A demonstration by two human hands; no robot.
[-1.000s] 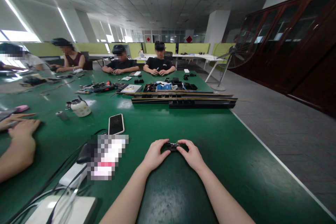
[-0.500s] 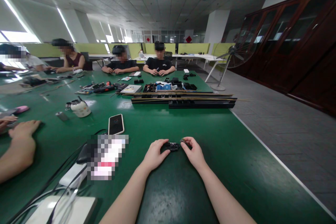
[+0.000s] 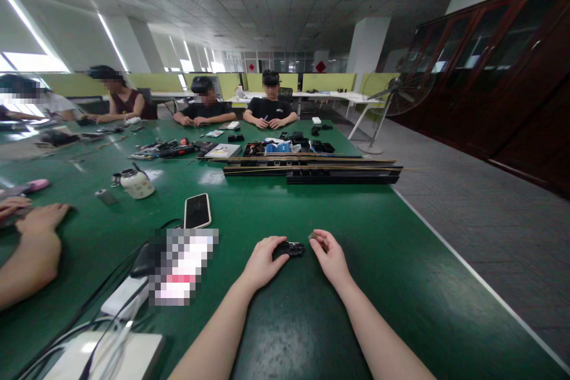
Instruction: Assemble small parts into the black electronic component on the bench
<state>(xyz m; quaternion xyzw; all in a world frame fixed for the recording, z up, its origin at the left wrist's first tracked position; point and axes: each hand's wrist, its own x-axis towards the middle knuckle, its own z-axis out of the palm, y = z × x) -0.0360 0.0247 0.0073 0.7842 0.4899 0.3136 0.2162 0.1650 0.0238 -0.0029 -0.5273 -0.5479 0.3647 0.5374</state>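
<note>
My left hand (image 3: 266, 259) is closed around the left end of a small black plastic housing (image 3: 294, 249), which rests on or just above the green table. Lighter metallic bits show along its top; its exact kind is too small to make out. To the right, my right hand (image 3: 328, 254) pinches a small greyish piece (image 3: 312, 236) between thumb and fingers. That piece is apart from the housing, with a narrow gap of table between them. The fingers partly cover both items.
A phone (image 3: 197, 211) lies left of my hands, beside cables and a white power adapter (image 3: 125, 297). Long black rails (image 3: 342, 176) with thin rods span the table ahead. A patterned jar (image 3: 137, 184) stands left. A neighbour's arm (image 3: 38, 249) rests at far left; other people sit across.
My right hand has shifted slightly right and up with the small piece, widening the gap to the black housing. My left hand has stayed in place.
</note>
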